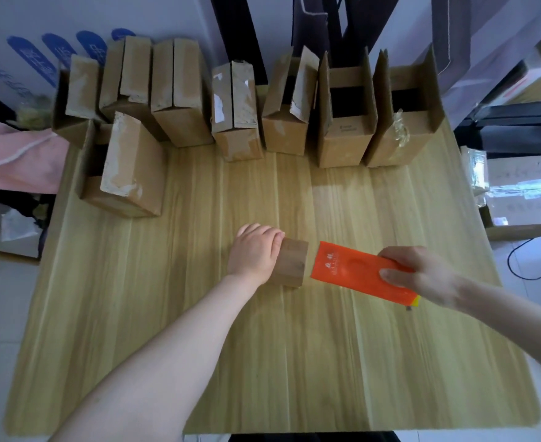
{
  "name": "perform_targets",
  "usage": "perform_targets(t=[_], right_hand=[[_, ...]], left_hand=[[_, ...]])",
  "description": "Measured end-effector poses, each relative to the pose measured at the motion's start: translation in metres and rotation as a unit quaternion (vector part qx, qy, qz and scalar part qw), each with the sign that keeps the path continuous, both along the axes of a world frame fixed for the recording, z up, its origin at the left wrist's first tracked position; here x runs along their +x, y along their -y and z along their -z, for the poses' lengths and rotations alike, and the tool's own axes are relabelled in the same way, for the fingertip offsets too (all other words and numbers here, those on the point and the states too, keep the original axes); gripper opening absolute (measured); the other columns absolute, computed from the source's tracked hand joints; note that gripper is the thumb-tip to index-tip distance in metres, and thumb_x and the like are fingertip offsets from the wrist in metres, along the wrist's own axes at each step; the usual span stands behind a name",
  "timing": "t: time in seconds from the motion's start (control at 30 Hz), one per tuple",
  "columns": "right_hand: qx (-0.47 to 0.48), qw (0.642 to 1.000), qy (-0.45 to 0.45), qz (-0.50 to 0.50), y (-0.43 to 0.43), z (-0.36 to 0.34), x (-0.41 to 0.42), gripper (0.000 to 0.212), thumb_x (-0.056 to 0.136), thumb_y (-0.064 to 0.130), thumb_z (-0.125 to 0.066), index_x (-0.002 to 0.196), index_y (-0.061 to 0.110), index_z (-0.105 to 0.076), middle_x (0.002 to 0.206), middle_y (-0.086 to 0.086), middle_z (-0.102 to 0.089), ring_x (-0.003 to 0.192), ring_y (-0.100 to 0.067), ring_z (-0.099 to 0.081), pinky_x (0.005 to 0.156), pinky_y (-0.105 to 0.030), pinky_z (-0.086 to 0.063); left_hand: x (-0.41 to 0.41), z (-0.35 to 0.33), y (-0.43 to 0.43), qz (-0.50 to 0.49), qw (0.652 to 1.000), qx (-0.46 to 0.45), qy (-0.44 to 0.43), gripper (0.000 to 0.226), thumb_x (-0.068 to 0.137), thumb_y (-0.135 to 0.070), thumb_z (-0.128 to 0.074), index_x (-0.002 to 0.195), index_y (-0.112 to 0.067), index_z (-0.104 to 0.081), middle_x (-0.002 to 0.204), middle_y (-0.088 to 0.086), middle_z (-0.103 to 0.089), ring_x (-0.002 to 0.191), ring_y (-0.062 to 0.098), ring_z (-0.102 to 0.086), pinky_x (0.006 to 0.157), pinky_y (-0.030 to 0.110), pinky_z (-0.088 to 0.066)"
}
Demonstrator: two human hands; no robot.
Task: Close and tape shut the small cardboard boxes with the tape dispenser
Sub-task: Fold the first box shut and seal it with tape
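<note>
the box [293, 266] sits mid-surface [294, 362]. the left hand [256, 253] curls over its near end and holds it down. the right hand [422, 272] grips the dispenser [352, 269] by its rear, nose just beside the box. the card looks light and crushable, so it is best held at the edges.

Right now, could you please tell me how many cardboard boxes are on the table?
9. Seven form the back row on the table; a front-left box lies before it; a small box sits under the left hand. The row may hide more.
</note>
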State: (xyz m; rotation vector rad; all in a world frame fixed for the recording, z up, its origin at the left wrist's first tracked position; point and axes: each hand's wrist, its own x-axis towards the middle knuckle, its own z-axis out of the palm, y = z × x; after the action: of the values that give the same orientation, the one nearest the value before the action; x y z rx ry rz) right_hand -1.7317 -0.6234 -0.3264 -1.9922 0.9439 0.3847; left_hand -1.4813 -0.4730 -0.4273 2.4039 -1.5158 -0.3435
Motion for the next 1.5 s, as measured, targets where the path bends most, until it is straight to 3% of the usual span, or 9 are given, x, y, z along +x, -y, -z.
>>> perform_targets(t=[0.17, 0.4, 0.57, 0.8, 0.9, 1.07, 1.27, 1.37, 1.5], right_hand=[[-0.069, 0.995, -0.064, -0.021, 0.022, -0.005, -0.048, 0.025, 0.074, 0.052, -0.046, 0.077, 0.029, -0.056, 0.063, 0.006, -0.06, 0.058, -0.017, -0.059, 0.057, -0.038, -0.046], [-0.256, 0.944, -0.16, -0.134, -0.002, 0.014, 0.015, 0.023, 0.091, 0.042, -0.044, 0.1, 0.025, -0.058, 0.098, 0.002, -0.067, 0.095, -0.025, -0.063, 0.061, -0.027, -0.035], [-0.257, 0.939, -0.155, -0.166, -0.024, 0.02, 0.049, 0.025, 0.09, 0.038, -0.042, 0.094, 0.019, -0.059, 0.099, -0.001, -0.067, 0.094, -0.027, -0.063, 0.065, -0.027, -0.037], [-0.198, 0.962, -0.181, -0.059, -0.043, 0.014, 0.092, 0.022, 0.081, 0.029, -0.046, 0.064, 0.014, -0.05, 0.059, 0.0, -0.054, 0.049, -0.018, -0.049, 0.052, -0.025, -0.041], [-0.178, 0.966, -0.186, -0.004, -0.045, 0.011, 0.113, 0.032, 0.08, 0.04, -0.055, 0.065, 0.013, -0.048, 0.059, 0.0, -0.052, 0.049, -0.017, -0.048, 0.051, -0.024, -0.04], [-0.166, 0.963, -0.208, 0.04, -0.037, 0.015, 0.129, 0.011, 0.075, 0.023, -0.05, 0.068, 0.015, -0.05, 0.062, 0.001, -0.053, 0.053, -0.016, -0.047, 0.05, -0.023, -0.033], [-0.157, 0.964, -0.207, 0.063, -0.05, 0.02, 0.135, 0.011, 0.075, 0.025, -0.054, 0.068, 0.017, -0.051, 0.065, 0.001, -0.054, 0.054, -0.016, -0.049, 0.05, -0.022, -0.036], [-0.151, 0.965, -0.208, 0.055, -0.052, 0.015, 0.119, 0.009, 0.074, 0.023, -0.051, 0.07, 0.015, -0.052, 0.066, -0.001, -0.057, 0.053, -0.02, -0.055, 0.052, -0.023, -0.043], [-0.151, 0.969, -0.173, 0.093, -0.042, 0.003, 0.076, 0.013, 0.08, 0.023, -0.05, 0.073, 0.015, -0.056, 0.068, -0.001, -0.061, 0.056, -0.022, -0.062, 0.044, -0.021, -0.032]], left_hand=[[-0.002, -0.002, 0.002, -0.006, 1.0, 0.013, 0.005, 0.062, 0.098, -0.041, -0.012, 0.097, -0.02, -0.07, 0.093, -0.005, -0.069, 0.092, 0.021, -0.057, 0.097, 0.031, -0.032], [0.0, -0.006, -0.003, 0.077, 0.993, 0.074, 0.045, 0.072, 0.074, -0.084, -0.031, 0.117, -0.032, -0.058, 0.113, -0.013, -0.06, 0.11, 0.016, -0.05, 0.106, 0.035, -0.028], [-0.003, -0.011, -0.001, 0.065, 0.995, 0.069, 0.041, 0.076, 0.071, -0.085, -0.029, 0.116, -0.032, -0.058, 0.113, -0.011, -0.059, 0.112, 0.017, -0.049, 0.107, 0.035, -0.025], [-0.008, -0.01, -0.002, 0.05, 0.997, 0.041, 0.043, 0.07, 0.074, -0.083, -0.033, 0.109, -0.029, -0.062, 0.106, -0.011, -0.062, 0.106, 0.018, -0.052, 0.104, 0.035, -0.027], [-0.009, -0.012, -0.002, 0.048, 0.997, 0.038, 0.041, 0.07, 0.076, -0.085, -0.032, 0.104, -0.029, -0.063, 0.102, -0.012, -0.062, 0.103, 0.016, -0.053, 0.101, 0.033, -0.028], [-0.009, -0.016, -0.002, 0.053, 0.997, 0.047, 0.036, 0.065, 0.074, -0.082, -0.035, 0.105, -0.031, -0.061, 0.104, -0.014, -0.061, 0.105, 0.015, -0.051, 0.101, 0.031, -0.026], [-0.012, -0.016, -0.004, 0.032, 0.998, 0.042, 0.018, 0.062, 0.073, -0.081, -0.04, 0.103, -0.032, -0.061, 0.103, -0.015, -0.062, 0.105, 0.015, -0.052, 0.1, 0.03, -0.027], [-0.014, -0.016, -0.011, -0.025, 0.998, 0.053, 0.0, 0.063, 0.074, -0.081, -0.04, 0.112, -0.034, -0.06, 0.111, -0.014, -0.061, 0.11, 0.014, -0.05, 0.1, 0.03, -0.026], [-0.014, -0.023, -0.034, -0.16, 0.981, 0.062, -0.084, 0.052, 0.088, -0.062, -0.04, 0.129, -0.032, -0.053, 0.131, -0.008, -0.056, 0.125, 0.018, -0.043, 0.107, 0.038, -0.022]])
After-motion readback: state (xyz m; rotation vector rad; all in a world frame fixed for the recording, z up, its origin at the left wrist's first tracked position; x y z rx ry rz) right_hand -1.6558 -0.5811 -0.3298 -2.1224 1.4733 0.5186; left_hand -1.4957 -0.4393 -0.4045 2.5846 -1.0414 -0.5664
